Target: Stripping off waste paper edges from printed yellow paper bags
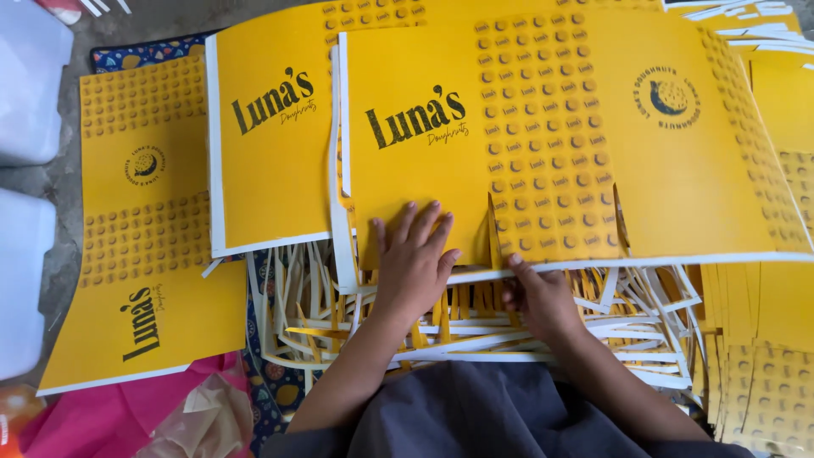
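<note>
Left hand (413, 265) spread flat on the yellow die-cut carton sheet (543, 136), right hand (538, 298) pinching its near edge — light, stiff card, tears at cuts, so grip edges.

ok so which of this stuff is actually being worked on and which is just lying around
In hand:
- left hand, flat on the top yellow printed sheet
- right hand, at that sheet's lower edge
- pile of cut-off strips under both hands

Lying about:
- yellow sheet on the left
- stack of sheets on the right
- pink cloth
- white plastic containers
</note>
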